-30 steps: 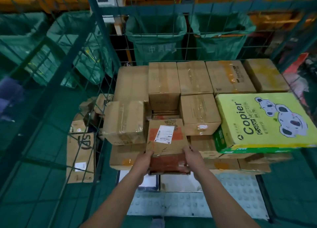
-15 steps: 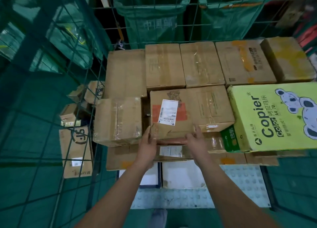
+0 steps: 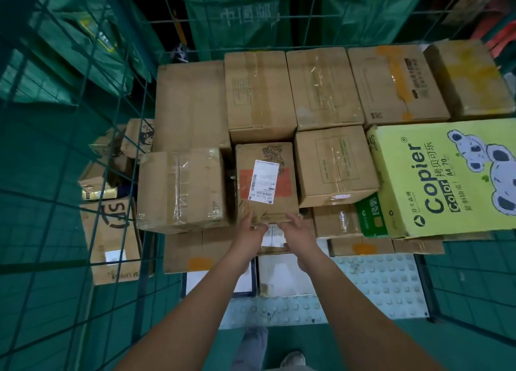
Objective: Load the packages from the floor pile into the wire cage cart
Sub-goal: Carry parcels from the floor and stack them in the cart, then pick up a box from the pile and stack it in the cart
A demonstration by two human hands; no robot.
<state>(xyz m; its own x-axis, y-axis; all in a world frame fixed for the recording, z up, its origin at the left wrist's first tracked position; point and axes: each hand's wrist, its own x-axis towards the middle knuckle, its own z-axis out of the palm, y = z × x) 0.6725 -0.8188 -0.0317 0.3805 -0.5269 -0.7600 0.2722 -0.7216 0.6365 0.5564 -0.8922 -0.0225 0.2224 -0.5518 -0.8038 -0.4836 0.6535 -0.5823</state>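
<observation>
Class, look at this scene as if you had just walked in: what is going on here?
A person is loading parcels into a green wire cage cart. Both hands are at the near edge of a small cardboard box with a white shipping label, the left hand and right hand with fingers fairly straight against it. The box sits in a gap between a taped carton and another brown carton. A yellow-green Copier paper box lies on the right.

Green floor (image 3: 42,301); green sacks (image 3: 240,21) behind; dim light.
</observation>
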